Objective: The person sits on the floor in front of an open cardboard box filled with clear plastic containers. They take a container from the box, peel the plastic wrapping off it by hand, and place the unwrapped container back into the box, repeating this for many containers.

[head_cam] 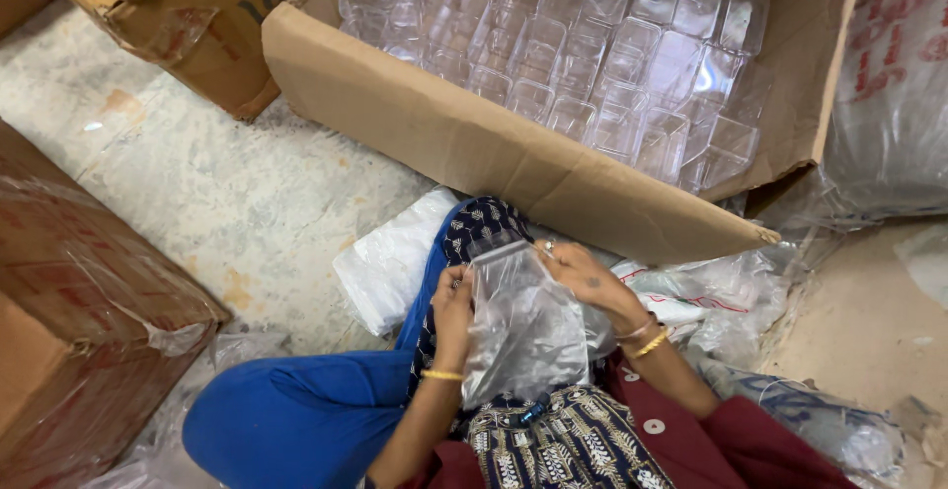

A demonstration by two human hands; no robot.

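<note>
Seated on the floor (247,193), the person is holding a clear plastic bag (523,326) over the lap. The left hand (452,303) is closing its grip on the bag's left edge, and the right hand (585,277) is pinching the upper right edge, fingers curled tight on the film. Just beyond the hands, a white packet (390,262) and crumpled plastic wrap (731,291) are lying on the floor. Farther off, an open cardboard box (474,143) is sitting filled with clear plastic containers (612,54).

left hand (453,303) fingertips hidden behind clear bag (521,326), bag contents indiscernible
</note>
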